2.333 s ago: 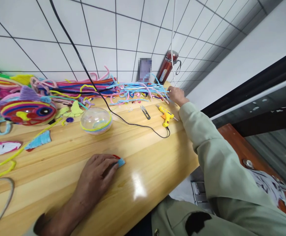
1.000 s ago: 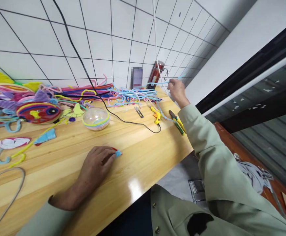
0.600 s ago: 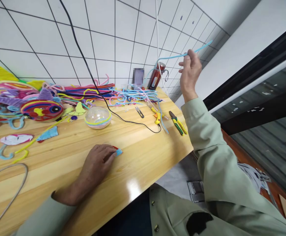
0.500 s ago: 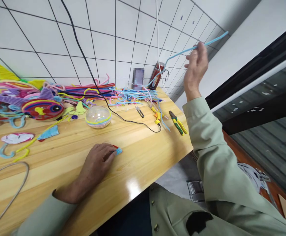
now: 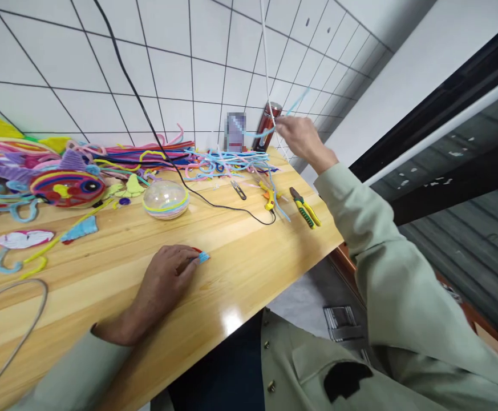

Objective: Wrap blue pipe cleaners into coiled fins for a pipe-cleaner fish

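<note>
My left hand (image 5: 169,274) rests on the wooden table, its fingers closed over a small flat blue piece with a red edge (image 5: 203,257). The piece looks made of pipe cleaners, and most of it is hidden under my fingers. Raised above the back right of the table, my right hand (image 5: 300,137) pinches a light-blue pipe cleaner (image 5: 298,101), blurred by motion. One end sticks up to the right of the hand; the other part runs left in front of the red flask (image 5: 268,124). A pile of light-blue pipe cleaners (image 5: 231,162) lies below.
A clear plastic ball (image 5: 166,200), small snips (image 5: 238,189), a yellow glue gun (image 5: 269,197) with a black cord, and pliers (image 5: 304,208) lie on the table (image 5: 240,245). Pipe-cleaner fish (image 5: 67,187) stand at the left, with a blue fin-shaped piece (image 5: 80,229) nearer.
My right hand has come left and down with the light-blue pipe cleaner, from high on the right to beside the flask. My left hand stays on the small piece.
</note>
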`<state>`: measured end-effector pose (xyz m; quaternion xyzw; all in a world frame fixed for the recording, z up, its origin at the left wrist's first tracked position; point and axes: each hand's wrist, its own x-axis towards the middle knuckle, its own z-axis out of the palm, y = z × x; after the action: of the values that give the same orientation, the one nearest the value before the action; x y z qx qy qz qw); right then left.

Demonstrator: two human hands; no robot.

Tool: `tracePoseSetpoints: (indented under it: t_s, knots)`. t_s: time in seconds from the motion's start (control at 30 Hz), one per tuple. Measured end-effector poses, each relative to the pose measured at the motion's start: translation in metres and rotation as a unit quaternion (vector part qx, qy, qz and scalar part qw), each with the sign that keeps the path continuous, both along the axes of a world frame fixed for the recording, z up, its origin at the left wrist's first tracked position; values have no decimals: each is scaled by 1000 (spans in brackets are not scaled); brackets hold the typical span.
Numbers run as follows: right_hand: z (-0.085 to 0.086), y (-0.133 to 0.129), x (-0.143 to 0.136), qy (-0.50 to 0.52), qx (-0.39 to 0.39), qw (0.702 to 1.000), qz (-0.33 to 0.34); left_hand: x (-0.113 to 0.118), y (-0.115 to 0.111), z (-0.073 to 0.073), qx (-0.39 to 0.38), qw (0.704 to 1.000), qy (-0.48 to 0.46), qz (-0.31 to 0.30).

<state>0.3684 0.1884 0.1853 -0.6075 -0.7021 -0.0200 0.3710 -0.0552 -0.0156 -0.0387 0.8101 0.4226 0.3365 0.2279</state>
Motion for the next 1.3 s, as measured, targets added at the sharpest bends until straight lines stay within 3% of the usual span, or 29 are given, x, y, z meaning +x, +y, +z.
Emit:
tracePoseSetpoints:
  t_s: [0.13, 0.43, 0.73, 0.97, 1.07, 1.13, 1.3]
  knots:
    - [-4, -10, 9, 102, 47, 994, -13, -1, 1, -2, 2, 1000, 1, -3]
    - [-32, -24, 14, 154, 120, 981, -9, -1, 2, -5, 22, 1000, 2, -2]
    - [-32, -49, 39, 188, 194, 963, -17, -3, 4, -3, 27, 1000, 13, -6]
    - [-33, -83, 49, 247, 231, 941, -28, -6, 0, 1, 18, 999, -23, 39]
    - [-32, -98, 53, 265, 204, 942, -17, -5, -3, 12, 38, 995, -55, 69]
    - [-29, -108, 51, 269, 180, 946, 4, 1, -3, 28, 52, 992, -85, 81]
    - [-17, -138, 31, 293, 164, 939, 72, 43, 13, 90, 86, 989, -114, 47]
